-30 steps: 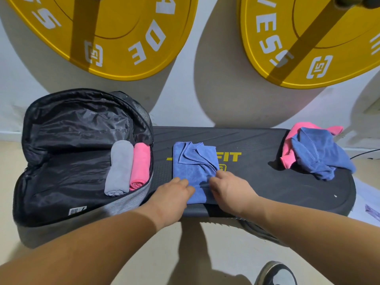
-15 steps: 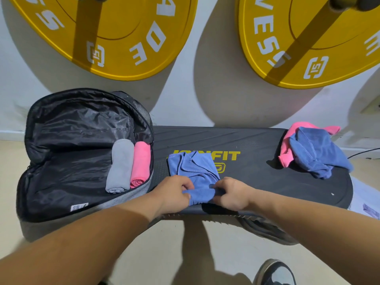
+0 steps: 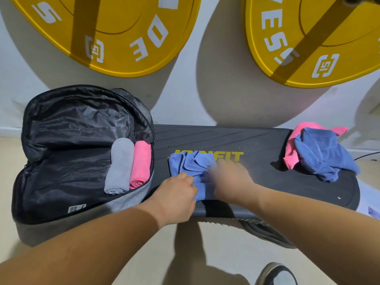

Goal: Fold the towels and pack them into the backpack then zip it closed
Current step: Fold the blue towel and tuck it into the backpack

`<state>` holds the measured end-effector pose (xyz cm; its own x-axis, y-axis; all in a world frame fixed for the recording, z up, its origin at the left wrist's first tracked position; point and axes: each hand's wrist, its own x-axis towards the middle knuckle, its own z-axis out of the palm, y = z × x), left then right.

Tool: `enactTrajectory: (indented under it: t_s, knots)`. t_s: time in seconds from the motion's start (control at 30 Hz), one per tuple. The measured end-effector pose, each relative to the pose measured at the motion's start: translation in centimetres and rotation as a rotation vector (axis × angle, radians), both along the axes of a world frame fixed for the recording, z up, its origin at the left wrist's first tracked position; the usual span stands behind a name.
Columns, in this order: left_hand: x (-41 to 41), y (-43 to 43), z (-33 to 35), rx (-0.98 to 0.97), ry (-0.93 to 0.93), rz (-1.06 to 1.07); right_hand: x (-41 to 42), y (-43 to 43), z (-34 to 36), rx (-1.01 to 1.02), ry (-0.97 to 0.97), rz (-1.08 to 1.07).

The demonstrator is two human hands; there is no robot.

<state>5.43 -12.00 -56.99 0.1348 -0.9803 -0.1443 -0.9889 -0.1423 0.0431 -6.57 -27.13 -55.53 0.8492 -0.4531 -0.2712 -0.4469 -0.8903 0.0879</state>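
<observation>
While the towel [image 3: 185,164] lies mid-step [image 3: 257,145], just right of the open backpack [image 3: 61,161], the left hand [image 3: 176,194] grips its near rolled end; the right hand [image 3: 230,182] lies on it, blurred, grip unreadable. Best rolled away evenly, edges level, tight. Loose towels [image 3: 320,157] lie far right.

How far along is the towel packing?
Done: grey roll and pink roll lie in the open backpack. In hand: left hand and blurred right hand work a blue towel on the black step. Left: the crumpled pink-and-blue pile at right, then zipping.
</observation>
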Motion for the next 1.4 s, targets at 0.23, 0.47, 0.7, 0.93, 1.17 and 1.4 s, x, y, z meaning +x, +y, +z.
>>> enactTrajectory:
  t_s: [0.23,0.47,0.7,0.93,1.17,1.4]
  knots:
    - [2.7,0.2,-1.3,-0.006,0.250,0.078,2.1,-0.2,-0.9,-0.070,0.011,0.390]
    - [3.0,-0.2,-1.2,0.024,0.261,0.098,1.0,-2.3,-0.6,0.282,-0.023,-0.289]
    - [2.7,-0.2,-1.1,-0.007,0.250,0.162,-0.2,-1.8,-0.4,0.260,-0.276,-0.034]
    - [2.4,0.0,-1.2,-0.090,0.466,0.415,-1.7,-2.1,-0.9,0.348,-0.105,0.001]
    - [3.7,0.5,-1.5,-0.173,0.911,0.830,0.3,-1.6,0.1,0.852,-0.170,-0.503]
    - [3.5,0.6,-1.2,-0.288,0.344,0.320,0.9,-1.9,-0.8,0.762,-0.111,-0.676]
